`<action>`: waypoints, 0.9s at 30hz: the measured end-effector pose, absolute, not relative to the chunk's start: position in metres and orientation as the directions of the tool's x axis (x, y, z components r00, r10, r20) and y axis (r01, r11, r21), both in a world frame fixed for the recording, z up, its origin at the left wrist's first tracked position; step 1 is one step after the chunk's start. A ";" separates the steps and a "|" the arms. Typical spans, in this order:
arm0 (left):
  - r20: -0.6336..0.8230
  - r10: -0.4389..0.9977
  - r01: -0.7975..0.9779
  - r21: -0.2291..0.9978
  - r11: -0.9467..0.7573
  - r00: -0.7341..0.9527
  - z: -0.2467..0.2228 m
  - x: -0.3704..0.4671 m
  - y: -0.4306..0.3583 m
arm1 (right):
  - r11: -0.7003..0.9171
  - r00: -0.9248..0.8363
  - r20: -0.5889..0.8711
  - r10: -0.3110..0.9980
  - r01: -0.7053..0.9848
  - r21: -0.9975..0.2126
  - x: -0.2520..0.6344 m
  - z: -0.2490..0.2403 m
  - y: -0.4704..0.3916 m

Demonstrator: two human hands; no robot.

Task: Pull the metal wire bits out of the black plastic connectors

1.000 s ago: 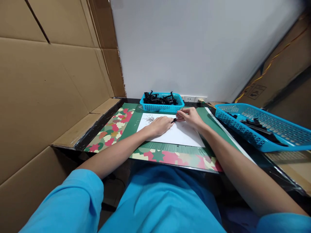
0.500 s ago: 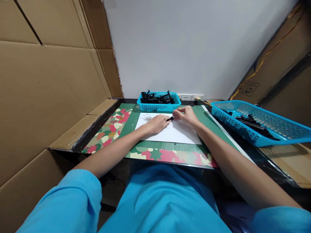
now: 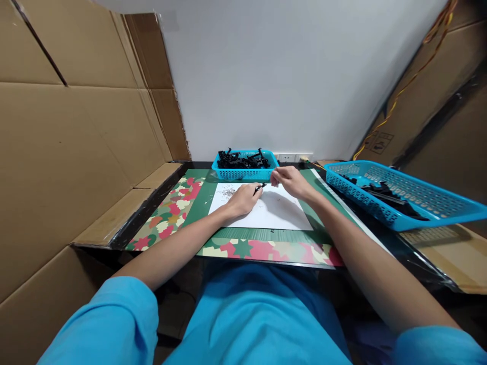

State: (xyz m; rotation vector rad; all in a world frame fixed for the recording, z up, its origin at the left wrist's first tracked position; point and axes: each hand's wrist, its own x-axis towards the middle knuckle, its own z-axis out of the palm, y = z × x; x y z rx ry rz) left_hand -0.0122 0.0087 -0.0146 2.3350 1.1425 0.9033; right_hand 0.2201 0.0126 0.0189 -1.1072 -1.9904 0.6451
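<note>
My left hand is closed around a small black plastic part, whose end sticks out past the fingertips over the white sheet. To the right of it and a little apart, my right hand hovers with its fingers curled and pinched together; what they hold, if anything, is too small to make out. A scatter of tiny brownish pieces lies on the sheet's left side, near my left hand.
A blue basket heaped with black plastic parts stands at the back against the wall. At the right is a larger blue basket with more black parts. The green mat lies under the sheet; cardboard walls the left side.
My right hand has come away from the black part and now stands apart from it. My left hand still grips the part, turned to slant upward. The view has shifted slightly.
</note>
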 end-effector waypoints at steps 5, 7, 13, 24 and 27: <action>0.406 0.864 0.515 0.694 -0.503 0.297 -0.018 -0.013 0.023 | 0.537 -0.615 0.136 0.776 0.533 -0.654 0.222 0.028 -0.006; 0.393 0.880 0.487 0.734 -0.474 0.265 -0.019 -0.013 0.027 | 0.554 -0.639 0.109 0.761 0.554 -0.621 0.215 0.024 -0.008; 0.340 0.912 0.403 0.820 -0.406 0.227 -0.019 -0.012 0.029 | 0.604 -0.643 0.132 0.754 0.600 -0.525 0.196 0.013 -0.005; 0.307 0.922 0.324 0.870 -0.373 0.237 -0.020 -0.012 0.030 | 0.594 -0.652 0.119 0.749 0.581 -0.556 0.193 0.013 -0.006; 0.311 0.917 0.319 0.868 -0.381 0.251 -0.019 -0.014 0.026 | 0.585 -0.634 0.153 0.758 0.557 -0.589 0.198 0.018 -0.006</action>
